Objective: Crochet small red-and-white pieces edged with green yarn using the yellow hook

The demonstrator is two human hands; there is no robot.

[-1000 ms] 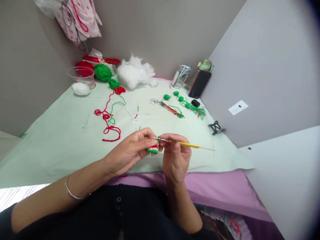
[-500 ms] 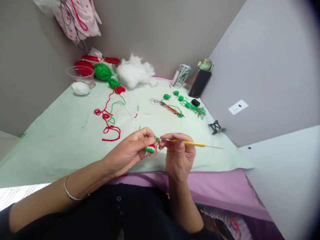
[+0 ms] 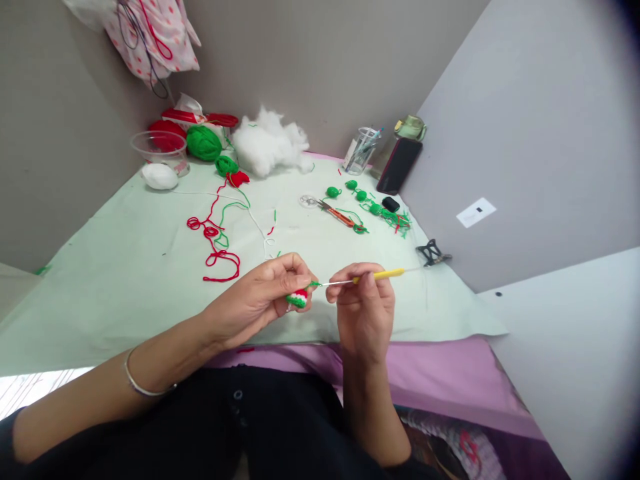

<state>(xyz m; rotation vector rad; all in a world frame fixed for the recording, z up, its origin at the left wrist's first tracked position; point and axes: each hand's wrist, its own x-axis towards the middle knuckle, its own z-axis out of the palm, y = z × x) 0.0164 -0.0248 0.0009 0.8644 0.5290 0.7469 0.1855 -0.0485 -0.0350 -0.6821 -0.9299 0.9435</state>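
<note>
In the head view, the left hand [image 3: 265, 290] pinched the crochet piece [image 3: 299, 299]; the right hand [image 3: 365, 310] held the hook [image 3: 387, 274], its tip at green yarn [image 3: 314, 284]. Open cloth [image 3: 130, 280] spread either side of the hands, its near edge just bodyward. The left hand hid part of the piece; the hook's rear end looked faint
</note>
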